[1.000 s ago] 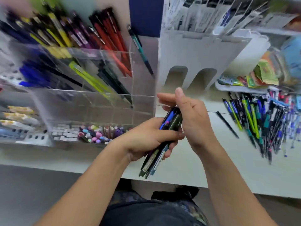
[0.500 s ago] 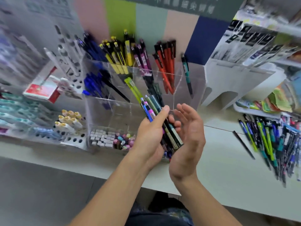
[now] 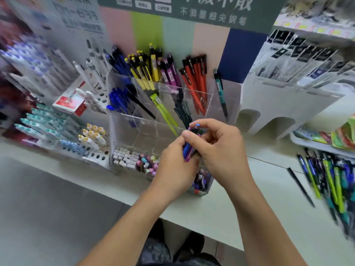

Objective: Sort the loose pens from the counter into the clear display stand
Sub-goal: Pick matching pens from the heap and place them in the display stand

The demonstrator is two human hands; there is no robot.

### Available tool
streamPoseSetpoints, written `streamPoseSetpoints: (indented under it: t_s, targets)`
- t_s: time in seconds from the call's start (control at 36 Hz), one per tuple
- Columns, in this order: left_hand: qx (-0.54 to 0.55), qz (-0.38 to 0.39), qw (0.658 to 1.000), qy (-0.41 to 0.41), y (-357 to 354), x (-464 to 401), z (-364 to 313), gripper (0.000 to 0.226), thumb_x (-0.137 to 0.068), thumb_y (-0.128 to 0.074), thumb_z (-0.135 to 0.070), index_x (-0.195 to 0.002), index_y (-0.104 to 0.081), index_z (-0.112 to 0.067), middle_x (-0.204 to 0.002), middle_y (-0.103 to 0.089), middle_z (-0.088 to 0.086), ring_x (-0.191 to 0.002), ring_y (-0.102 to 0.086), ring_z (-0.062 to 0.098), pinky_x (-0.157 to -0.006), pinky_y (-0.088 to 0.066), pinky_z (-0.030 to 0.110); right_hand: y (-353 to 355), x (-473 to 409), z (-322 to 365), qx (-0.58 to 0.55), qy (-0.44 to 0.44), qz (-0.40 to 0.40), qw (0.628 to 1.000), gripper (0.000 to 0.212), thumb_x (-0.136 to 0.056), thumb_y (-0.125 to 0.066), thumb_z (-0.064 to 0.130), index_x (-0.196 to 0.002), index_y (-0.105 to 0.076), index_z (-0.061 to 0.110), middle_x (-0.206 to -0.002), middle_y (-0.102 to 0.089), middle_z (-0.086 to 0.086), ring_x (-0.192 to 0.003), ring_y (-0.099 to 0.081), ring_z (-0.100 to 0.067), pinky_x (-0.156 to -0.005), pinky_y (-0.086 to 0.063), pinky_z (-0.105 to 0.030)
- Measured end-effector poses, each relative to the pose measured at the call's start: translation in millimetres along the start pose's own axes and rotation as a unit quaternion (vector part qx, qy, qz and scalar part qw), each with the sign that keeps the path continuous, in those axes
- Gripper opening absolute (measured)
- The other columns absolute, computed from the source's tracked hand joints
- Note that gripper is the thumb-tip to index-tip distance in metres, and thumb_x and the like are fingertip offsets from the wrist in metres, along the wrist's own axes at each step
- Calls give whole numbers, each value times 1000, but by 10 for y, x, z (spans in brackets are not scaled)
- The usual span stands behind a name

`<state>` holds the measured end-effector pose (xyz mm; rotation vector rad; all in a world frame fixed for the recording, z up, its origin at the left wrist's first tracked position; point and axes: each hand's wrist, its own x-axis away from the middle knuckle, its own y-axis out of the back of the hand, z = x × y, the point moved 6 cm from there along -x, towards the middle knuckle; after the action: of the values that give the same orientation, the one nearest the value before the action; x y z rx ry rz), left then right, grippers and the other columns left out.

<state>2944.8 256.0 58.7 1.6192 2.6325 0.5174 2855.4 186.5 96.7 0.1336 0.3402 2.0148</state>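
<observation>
My left hand (image 3: pixel 173 166) grips a small bundle of pens (image 3: pixel 189 148), blue and purple ones showing, held upright in front of the clear display stand (image 3: pixel 134 129). My right hand (image 3: pixel 221 148) pinches the top of that bundle with curled fingers. The stand's back compartments hold blue, yellow, purple, red and teal pens sorted by colour. Its middle row holds blue, lime and dark pens. A pile of loose pens (image 3: pixel 330 175) lies on the white counter (image 3: pixel 249 198) at the right, with one black pen (image 3: pixel 300 186) lying apart.
Erasers and small caps (image 3: pixel 132 158) fill the stand's front tray. White correction pens and a perforated holder (image 3: pixel 92 143) stand at the left. A white card rack (image 3: pixel 288 104) rises at the right rear, with a tray of coloured packets (image 3: pixel 338 139) beside it.
The camera has tilted up and the stand now sits centred. My right hand, open beside the bundle half a second ago, has closed its fingers on the bundle's top.
</observation>
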Motion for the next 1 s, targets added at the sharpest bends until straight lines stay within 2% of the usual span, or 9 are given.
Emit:
streamPoseSetpoints:
  t_s: [0.08, 0.17, 0.28, 0.39, 0.61, 0.72, 0.81, 0.92, 1.0]
  targets:
    - [18, 18, 1000, 15, 31, 35, 32, 16, -95, -60, -11, -99, -67, -25, -80, -73, -3, -73, -68, 20, -61, -54, 40, -78, -3, -20, -56, -5, 36, 998, 9, -87, -79, 15, -87, -76, 23, -62, -64, 9, -63, -60, -5, -64, -48, -18]
    - [57, 65, 996, 31, 98, 52, 80, 17, -93, -59, 0, -88, -61, -16, -60, -60, -7, -52, -50, 15, -49, -41, 29, -118, 14, -35, -122, -37, 50, 991, 7, -88, -75, 7, -88, -77, 14, -72, -69, -13, -59, -59, -8, -59, -48, -19]
    - [128, 150, 979, 46, 198, 10, 108, 20, -91, -62, 5, -88, -57, -14, -59, -56, -3, -50, -49, 16, -47, -44, 24, -180, 27, -28, -143, -61, 28, 987, 7, -94, -69, 8, -90, -73, 8, -57, -59, 1, -47, -49, -10, -49, -44, -21]
    - [187, 199, 958, 84, 345, -29, 199, 23, -88, -70, 2, -102, -60, -14, -65, -47, 14, -42, -39, 13, -41, -36, 21, -249, -29, 8, -203, -89, -36, 974, 12, -101, -58, 10, -93, -63, 4, -60, -55, 1, -48, -46, -14, -43, -42, -23]
    - [273, 244, 919, 143, 766, -211, 406, 22, -89, -65, 4, -100, -57, -13, -63, -38, 3, -40, -25, 9, -40, -24, 18, -194, -329, 164, -230, -28, -237, 943, 18, -106, -52, 17, -88, -56, 17, -65, -58, 2, -53, -44, -12, -48, -35, -19]
    - [359, 313, 862, 171, 918, -265, 328, 22, -89, -52, -4, -108, -60, -12, -62, -39, 0, -37, -23, 6, -38, -22, 14, -530, -438, 164, -52, -81, -52, 994, 11, -98, -63, 14, -97, -73, 11, -64, -59, 1, -59, -49, -9, -55, -39, -17]
    - [396, 375, 821, 168, 983, -289, 249, 19, -88, -50, -10, -101, -63, -13, -66, -41, 3, -36, -24, 5, -37, -24, 12, -921, -366, 97, -131, -169, 66, 975, 24, -100, -56, 21, -109, -74, 8, -61, -56, -7, -51, -46, -10, -45, -32, -16]
    - [390, 411, 805, 174, 1030, -350, 276, 28, -88, -48, -12, -73, -72, -18, -61, -42, 1, -35, -27, 4, -34, -23, 13, -1082, -337, 106, -242, -191, 90, 947, 33, -98, -51, 23, -113, -65, -2, -55, -49, -11, -36, -28, -5, -37, -21, -14]
    - [376, 387, 822, 183, 1028, -364, 307, 20, -87, -51, -11, -88, -71, -12, -65, -44, 7, -36, -28, 8, -33, -23, 13, -1057, -330, 67, -230, -198, 95, 948, 25, -104, -48, 18, -104, -65, -1, -57, -52, -12, -41, -29, -8, -38, -25, -14]
